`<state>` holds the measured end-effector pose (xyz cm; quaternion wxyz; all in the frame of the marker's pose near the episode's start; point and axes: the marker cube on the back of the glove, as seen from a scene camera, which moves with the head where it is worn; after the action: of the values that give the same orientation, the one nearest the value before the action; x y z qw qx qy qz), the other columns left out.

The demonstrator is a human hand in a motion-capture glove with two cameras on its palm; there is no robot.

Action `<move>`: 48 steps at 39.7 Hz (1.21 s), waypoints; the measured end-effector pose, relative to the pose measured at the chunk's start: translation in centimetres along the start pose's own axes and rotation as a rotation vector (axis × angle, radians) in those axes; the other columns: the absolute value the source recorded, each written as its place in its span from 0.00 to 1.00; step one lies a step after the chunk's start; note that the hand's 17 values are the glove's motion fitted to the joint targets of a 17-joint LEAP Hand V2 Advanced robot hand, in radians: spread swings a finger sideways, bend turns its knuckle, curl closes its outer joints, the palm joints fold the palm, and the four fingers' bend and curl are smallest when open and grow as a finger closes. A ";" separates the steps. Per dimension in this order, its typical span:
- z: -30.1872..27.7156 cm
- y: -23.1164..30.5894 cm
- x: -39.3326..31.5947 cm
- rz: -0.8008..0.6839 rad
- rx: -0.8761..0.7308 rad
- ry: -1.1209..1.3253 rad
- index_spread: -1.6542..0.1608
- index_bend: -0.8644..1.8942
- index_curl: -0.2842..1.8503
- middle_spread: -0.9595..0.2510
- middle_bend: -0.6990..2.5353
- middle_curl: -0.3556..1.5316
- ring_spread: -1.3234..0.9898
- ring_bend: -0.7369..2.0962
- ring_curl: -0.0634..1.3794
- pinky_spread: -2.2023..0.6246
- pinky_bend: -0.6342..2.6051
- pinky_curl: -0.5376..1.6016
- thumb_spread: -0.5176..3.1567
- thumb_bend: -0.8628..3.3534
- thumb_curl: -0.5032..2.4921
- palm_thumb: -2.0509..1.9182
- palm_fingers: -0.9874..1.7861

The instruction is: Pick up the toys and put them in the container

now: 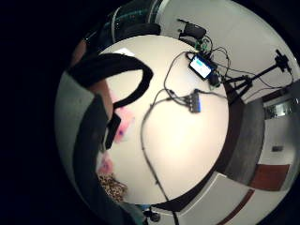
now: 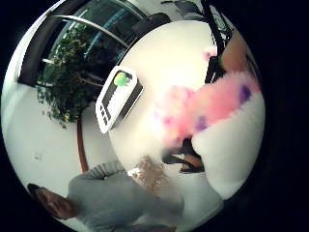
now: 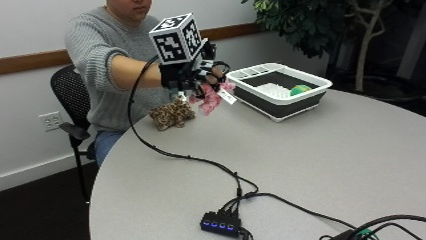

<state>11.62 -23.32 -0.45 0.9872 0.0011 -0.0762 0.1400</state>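
My gloved right hand point(image 3: 196, 75) is raised above the table and grips a pink fluffy toy point(image 3: 212, 99) with purple spots, which dangles below the fingers with a white tag. The same pink toy point(image 2: 207, 108) fills much of the thumb side palm view and shows beside the strap as pink fluff point(image 1: 123, 124). A spotted leopard plush point(image 3: 171, 114) lies on the table under and behind the hand, near the person. The white container point(image 3: 279, 90) with dark walls stands to the right of the hand and holds a green-yellow ball point(image 3: 300, 90). The container point(image 2: 116, 99) also appears beyond the toy.
A USB hub point(image 3: 221, 222) with blue lights lies near the table's front edge, its black cable point(image 3: 166, 150) running up to the glove. A round grey table point(image 3: 319, 160) carries everything. A potted plant point(image 3: 313, 25) stands behind the container. A black chair point(image 3: 70, 95) is at the left.
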 end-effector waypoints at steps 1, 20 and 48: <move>-0.2 0.0 0.1 0.003 0.003 -0.007 0.67 0.51 0.42 0.52 0.38 0.44 0.32 0.54 0.38 0.64 0.56 0.50 0.37 0.25 0.39 0.67 0.58; 3.8 -5.6 -13.2 -0.149 -0.054 -0.134 0.66 0.54 0.50 0.51 0.40 0.51 0.30 0.57 0.46 0.64 0.59 0.53 0.35 0.24 0.43 0.67 0.53; 14.0 -9.7 -33.1 -0.425 -0.295 -0.015 0.66 0.48 0.54 0.52 0.35 0.54 0.34 0.57 0.53 0.66 0.61 0.53 0.41 0.20 0.43 0.61 0.38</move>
<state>-19.18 -42.08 8.59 0.9834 -0.1258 -0.1013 -0.0831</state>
